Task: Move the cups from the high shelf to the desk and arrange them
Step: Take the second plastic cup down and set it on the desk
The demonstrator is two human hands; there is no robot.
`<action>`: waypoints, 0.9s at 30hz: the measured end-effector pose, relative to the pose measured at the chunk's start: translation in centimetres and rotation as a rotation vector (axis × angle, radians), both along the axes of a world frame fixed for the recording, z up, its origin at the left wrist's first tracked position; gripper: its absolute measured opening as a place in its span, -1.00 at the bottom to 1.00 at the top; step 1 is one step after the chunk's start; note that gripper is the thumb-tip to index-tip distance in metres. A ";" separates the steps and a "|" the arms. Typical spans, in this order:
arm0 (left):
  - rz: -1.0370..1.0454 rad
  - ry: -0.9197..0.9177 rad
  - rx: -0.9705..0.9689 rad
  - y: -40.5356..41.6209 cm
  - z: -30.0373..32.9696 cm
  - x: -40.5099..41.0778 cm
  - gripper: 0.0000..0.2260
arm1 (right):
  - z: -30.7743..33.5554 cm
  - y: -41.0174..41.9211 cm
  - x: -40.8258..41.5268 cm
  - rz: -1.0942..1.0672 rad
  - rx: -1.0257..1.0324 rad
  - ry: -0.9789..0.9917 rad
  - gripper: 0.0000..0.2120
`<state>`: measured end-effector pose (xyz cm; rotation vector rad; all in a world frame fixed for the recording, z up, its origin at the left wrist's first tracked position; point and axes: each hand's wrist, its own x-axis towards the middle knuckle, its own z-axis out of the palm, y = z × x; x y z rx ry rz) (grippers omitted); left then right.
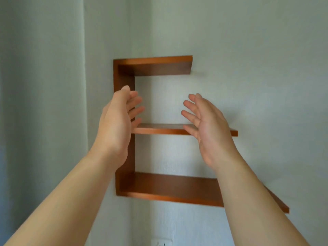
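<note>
A brown wooden wall shelf [159,129] with three boards hangs on the pale wall. No cup shows on any board in this view. My left hand [119,121] is raised in front of the shelf's upright side, fingers apart, palm facing right. My right hand [207,126] is raised over the right part of the middle board, fingers spread, palm facing left. Both hands hold nothing, and a bare gap of wall lies between them. The desk is out of view.
A pale curtain [40,103] hangs at the left. A white wall socket [161,243] sits at the bottom edge under the shelf. The lowest board [177,197] juts out toward me at the right.
</note>
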<state>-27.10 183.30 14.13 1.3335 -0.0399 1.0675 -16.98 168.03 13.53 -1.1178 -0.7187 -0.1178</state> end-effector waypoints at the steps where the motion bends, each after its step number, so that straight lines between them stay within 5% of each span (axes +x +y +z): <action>1: 0.013 -0.014 0.025 0.2 1.1 0.6 -0.49 | 0.9 0.1 0.8 -0.003 0.010 -0.018 -0.65; 17: 0.235 -0.141 0.200 3.6 16.8 8.0 -0.61 | 17.4 2.0 11.8 0.033 0.070 -0.334 -0.64; 27: 0.308 0.058 0.332 6.0 27.0 10.9 -0.53 | 28.9 5.9 13.8 0.089 -0.153 -0.403 -0.57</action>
